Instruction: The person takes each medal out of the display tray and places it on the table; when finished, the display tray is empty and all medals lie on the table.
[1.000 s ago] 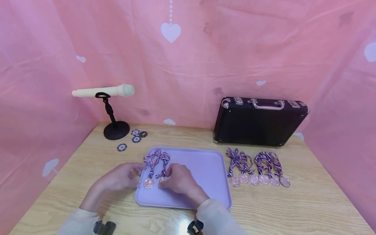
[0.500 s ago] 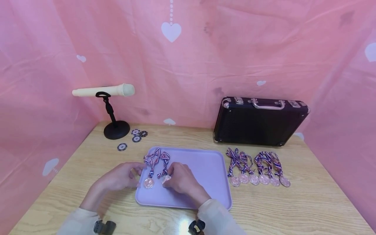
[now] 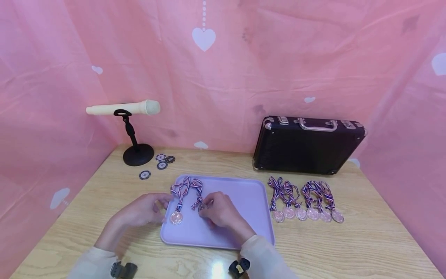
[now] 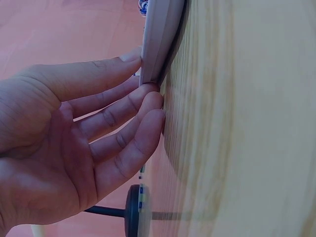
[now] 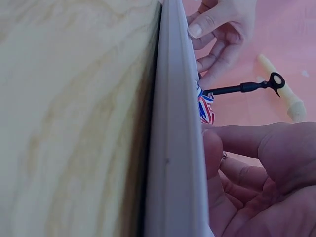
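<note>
Head view: my right hand (image 3: 221, 211) pinched the second medal (image 3: 201, 206) by its disc on the lilac tray (image 3: 251, 217), just beside the first medal (image 3: 176, 217). My left hand (image 3: 144, 210) lay relaxed, fingertips touching the tray's left rim. Six further medals (image 3: 306, 213) lay in a row on the table (image 3: 348, 248), right of the tray.

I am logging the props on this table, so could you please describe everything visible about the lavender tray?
The lavender tray is a shallow rectangle with rounded corners and a low raised rim, seemingly matte plastic. It lies flat on the wooden table, near the front edge. Two ribboned medals lie on its left part. The left hand touches its left rim with straight fingers; the right hand rests on it.
</note>
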The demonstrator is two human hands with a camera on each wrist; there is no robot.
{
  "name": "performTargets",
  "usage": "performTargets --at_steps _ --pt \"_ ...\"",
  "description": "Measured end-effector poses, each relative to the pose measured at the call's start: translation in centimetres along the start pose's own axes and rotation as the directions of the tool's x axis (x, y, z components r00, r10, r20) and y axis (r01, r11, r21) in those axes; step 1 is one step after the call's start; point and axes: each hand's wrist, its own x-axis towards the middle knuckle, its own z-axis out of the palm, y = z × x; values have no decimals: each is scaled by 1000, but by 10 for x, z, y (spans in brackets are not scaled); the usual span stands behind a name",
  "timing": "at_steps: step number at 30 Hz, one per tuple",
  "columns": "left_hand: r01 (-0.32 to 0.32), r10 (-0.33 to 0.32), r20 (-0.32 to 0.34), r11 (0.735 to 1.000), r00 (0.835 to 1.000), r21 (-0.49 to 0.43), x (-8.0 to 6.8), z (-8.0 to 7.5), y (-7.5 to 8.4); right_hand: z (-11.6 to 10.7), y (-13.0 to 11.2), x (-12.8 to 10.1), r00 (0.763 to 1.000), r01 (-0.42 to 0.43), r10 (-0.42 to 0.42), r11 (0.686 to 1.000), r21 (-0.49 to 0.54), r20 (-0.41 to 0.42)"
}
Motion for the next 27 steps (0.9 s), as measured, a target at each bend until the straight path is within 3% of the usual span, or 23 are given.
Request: performTargets --at_steps 7,20,27 --pt "16 -16 2 1000 1000 6 0 1 0 -12 5 2 1000 -4 1 990 140 21" --pt "-11 11 9 1000 1000 9 2 0 -2 -40 7 1 999 -32 37 968 248 -17" --pt "34 -34 -8 999 999 16 1 1 -1 -56 18 -2 997 -28 47 960 279 -63"
